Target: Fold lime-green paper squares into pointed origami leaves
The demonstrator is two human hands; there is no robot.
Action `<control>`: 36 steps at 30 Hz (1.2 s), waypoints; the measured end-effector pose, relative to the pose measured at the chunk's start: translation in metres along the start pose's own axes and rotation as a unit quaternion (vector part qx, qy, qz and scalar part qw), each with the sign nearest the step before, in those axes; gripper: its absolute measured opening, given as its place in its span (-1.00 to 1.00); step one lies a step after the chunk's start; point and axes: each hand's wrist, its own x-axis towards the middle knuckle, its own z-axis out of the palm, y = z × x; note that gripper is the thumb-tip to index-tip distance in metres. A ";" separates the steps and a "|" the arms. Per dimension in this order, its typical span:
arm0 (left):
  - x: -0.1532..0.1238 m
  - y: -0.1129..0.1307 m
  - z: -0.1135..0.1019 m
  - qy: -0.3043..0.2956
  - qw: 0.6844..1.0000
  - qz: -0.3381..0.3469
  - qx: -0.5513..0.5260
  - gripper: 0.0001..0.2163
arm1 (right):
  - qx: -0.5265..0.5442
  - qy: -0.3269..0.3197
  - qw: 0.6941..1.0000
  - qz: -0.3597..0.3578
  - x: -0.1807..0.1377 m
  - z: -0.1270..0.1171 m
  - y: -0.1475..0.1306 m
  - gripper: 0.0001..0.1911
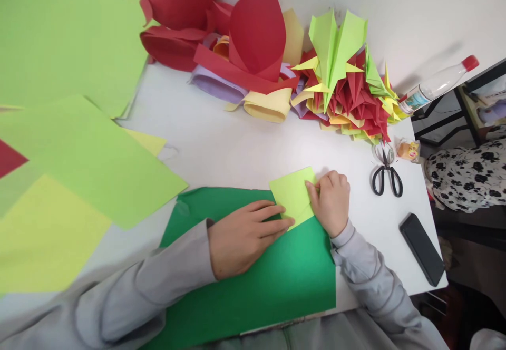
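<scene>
A small yellow-green sheet of paper (293, 191) lies on a large dark green sheet (276, 281), partly past its far edge. My left hand (249, 236) rests flat, its fingers stretched out and their tips pressing on the small sheet's near left part. At the sheet's right edge, my right hand (332, 202) is closed, with the thumb on top of the paper and the other fingers curled. A faint crease line crosses the paper near its lower edge.
Behind are rolled red paper pieces (256, 28) and a heap of folded paper shapes (356, 97). Scissors (386, 173), a black phone-like slab (422, 249), a wrapped snack (408, 150) and a plastic bottle (438, 84) lie right. Large light green sheets (106, 155) cover the left. A person's patterned garment (468, 173) shows beyond the table.
</scene>
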 end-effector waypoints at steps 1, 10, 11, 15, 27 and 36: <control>0.000 0.000 0.000 0.000 1.000 -0.001 0.000 -0.68 | -0.002 -0.001 1.000 0.001 0.000 0.000 0.000 -0.67; -0.001 -0.001 -0.001 0.002 1.000 0.006 -0.022 -0.67 | -0.006 -0.008 1.000 0.007 0.001 -0.002 -0.001 -0.67; -0.001 -0.002 -0.001 0.003 1.000 0.006 -0.029 -0.66 | -0.007 -0.008 1.000 0.006 0.001 -0.002 -0.001 -0.66; -0.002 -0.005 -0.002 0.017 0.998 0.003 -0.062 -0.67 | -0.014 -0.006 1.000 0.000 0.001 -0.002 -0.001 -0.67; 0.000 -0.008 0.002 0.013 0.997 -0.012 -0.081 -0.62 | -0.007 -0.002 1.000 0.000 0.000 0.001 0.000 -0.67; 0.000 -0.006 0.000 0.004 0.999 0.000 -0.045 -0.66 | -0.001 -0.003 1.000 0.000 0.000 0.001 0.000 -0.67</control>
